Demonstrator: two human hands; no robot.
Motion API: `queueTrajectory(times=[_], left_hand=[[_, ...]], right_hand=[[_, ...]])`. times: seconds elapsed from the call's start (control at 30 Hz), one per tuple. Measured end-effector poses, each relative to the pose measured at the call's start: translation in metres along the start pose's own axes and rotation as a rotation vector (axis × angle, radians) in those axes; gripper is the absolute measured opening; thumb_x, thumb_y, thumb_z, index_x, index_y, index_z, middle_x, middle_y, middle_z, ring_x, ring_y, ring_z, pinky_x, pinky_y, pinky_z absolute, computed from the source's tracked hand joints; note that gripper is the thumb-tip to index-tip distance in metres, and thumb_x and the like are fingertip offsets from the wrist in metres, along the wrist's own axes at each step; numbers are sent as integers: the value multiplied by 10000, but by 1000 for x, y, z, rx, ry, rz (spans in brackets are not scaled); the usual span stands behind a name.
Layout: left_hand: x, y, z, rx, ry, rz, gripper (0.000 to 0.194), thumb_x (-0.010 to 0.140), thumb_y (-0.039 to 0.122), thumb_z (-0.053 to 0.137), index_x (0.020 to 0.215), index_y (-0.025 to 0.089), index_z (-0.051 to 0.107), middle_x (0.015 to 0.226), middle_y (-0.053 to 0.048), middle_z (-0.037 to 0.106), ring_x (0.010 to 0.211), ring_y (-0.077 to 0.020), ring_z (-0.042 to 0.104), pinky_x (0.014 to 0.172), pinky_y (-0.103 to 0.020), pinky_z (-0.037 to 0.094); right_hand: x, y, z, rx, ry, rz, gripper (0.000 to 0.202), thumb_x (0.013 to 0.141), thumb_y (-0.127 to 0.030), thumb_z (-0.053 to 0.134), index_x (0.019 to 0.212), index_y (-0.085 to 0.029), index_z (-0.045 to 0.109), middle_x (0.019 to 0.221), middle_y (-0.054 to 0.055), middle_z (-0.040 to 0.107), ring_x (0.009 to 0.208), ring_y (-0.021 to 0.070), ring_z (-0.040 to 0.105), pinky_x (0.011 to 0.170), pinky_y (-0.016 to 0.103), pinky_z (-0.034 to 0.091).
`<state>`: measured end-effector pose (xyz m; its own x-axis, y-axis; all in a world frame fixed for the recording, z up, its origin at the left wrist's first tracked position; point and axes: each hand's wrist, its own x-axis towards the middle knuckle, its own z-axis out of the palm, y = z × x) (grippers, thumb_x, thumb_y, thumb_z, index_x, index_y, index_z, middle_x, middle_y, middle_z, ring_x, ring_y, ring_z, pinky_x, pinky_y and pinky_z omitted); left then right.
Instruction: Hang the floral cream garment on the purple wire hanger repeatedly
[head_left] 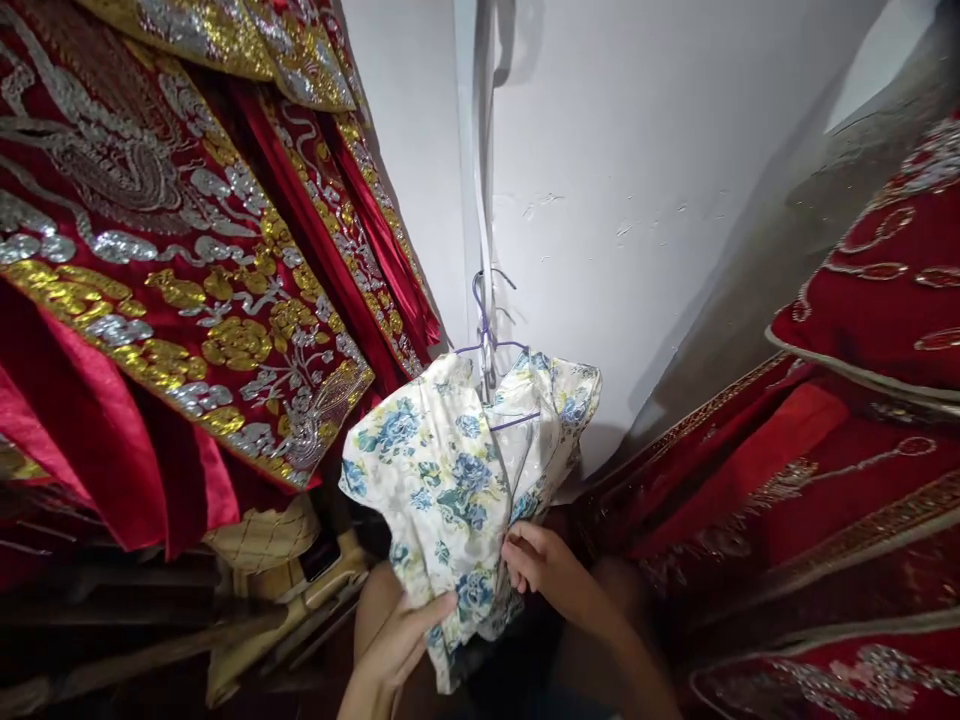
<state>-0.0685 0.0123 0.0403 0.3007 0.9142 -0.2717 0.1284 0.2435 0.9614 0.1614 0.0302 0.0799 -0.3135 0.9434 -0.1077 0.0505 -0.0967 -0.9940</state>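
A white blouse with blue and yellow flowers (427, 470) hangs on a purple wire hanger (484, 325), its front partly parted at the neck. Low on the blouse's left side, my left hand (397, 640) grips the cloth, thumb on top and fingers behind it. My right hand (544, 565) is closed on the front edge near the middle, fingers curled around the fabric. The fingertips of the left hand are hidden behind the cloth.
Red garments with gold and silver sequins (225, 340) hang at the left. More red embroidered cloth (862, 290) fills the right. A pale wall (637, 150) stands behind, with a white strap (478, 150) running down to the hanger. A yellowish chair (262, 590) sits at lower left.
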Motion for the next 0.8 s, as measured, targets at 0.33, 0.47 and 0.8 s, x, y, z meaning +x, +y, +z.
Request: queueTrajectory(times=[0.33,0.47,0.8], left_hand=[[13,15,6,-576,177,-179,777,573,277,910,1292,149,646,1211,-174,715,1230,-414,604,1104,-552,423],[22,20,-8,-579,435,-136,537,658,346,875,1139,195,691,1179,-127,718,1245,-336,600,1081,-436,455],[34,6,55,4,542,440,222,836,343,686,984,188,626,817,-16,610,761,-170,585,719,-266,483]], right_hand=[[23,6,45,-19,212,-180,401,986,-538,439,771,-207,509,677,-21,474,656,146,452,629,270,374],[16,12,34,109,336,-131,476,961,-556,462,632,-213,447,517,-54,365,501,112,341,495,259,280],[6,6,33,130,228,-104,346,917,-422,533,678,-178,586,496,-46,456,471,101,397,489,245,298]])
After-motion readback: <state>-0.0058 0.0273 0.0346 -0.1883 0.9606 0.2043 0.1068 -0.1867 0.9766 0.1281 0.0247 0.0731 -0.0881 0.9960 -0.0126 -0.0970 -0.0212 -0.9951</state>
